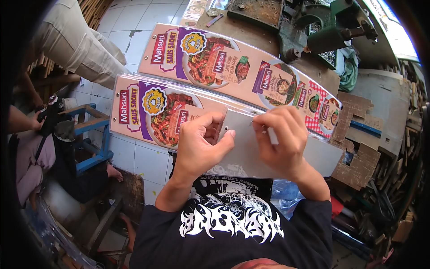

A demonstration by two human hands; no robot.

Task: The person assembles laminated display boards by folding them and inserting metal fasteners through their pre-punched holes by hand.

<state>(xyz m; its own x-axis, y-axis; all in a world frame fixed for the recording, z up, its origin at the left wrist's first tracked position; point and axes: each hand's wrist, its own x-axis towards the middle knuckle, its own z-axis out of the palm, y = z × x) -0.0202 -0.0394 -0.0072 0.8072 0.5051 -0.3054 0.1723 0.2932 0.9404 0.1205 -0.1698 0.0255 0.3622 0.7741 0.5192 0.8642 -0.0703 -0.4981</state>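
Observation:
My left hand (204,141) is closed round the edge of a grey-backed sheet (282,154), its thumb beside a small hole or eyelet near the sheet's corner. Over the same sheet, my right hand (282,136) is pinched, fingertips together near its upper edge; a small thin item seems to show at the fingertips, too small to name. Under and left of the sheet lies a printed Mahsuri panel (134,114) with holes along its left end. Another printed panel (179,56) lies behind it, picture side up.
A green metal machine (331,38) and a tray of small parts (255,13) stand at the back. Cut boards (358,139) lie at the right. At the left are a blue frame (92,127), a standing person's legs (76,42) and a seated person's hand (33,123).

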